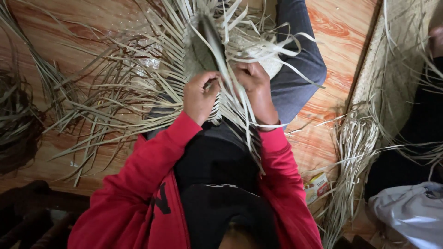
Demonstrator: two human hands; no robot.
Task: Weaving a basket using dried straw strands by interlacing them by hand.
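right now both my hands are working close together at the centre of the view, each pinched shut on strips of the woven palm piece (203, 50) that stands up on edge over my lap. my left hand (199, 94) sits at about nine o'clock of the weave's lower edge, fingers curled around a few pale strips so they stay taut. my right hand (255, 87) is just beside it at three o'clock, thumb and fingers closed on another strip, probably to keep the crossing from slipping loose. the two hands are nearly touching, with the working edge between them. the loose strip ends (115, 92) fan out from the piece toward ten and eleven o'clock over the orange wood-pattern floor (337, 32), left free because they are not yet woven in. my knee in blue jeans (300, 60) rises at one o'clock and props the piece from behind. a bundle of spare strips (355, 138) lies at four o'clock, within reach, and a small printed packet (316, 186) rests near it. a grey cloth (410, 210) lies at five o'clock.
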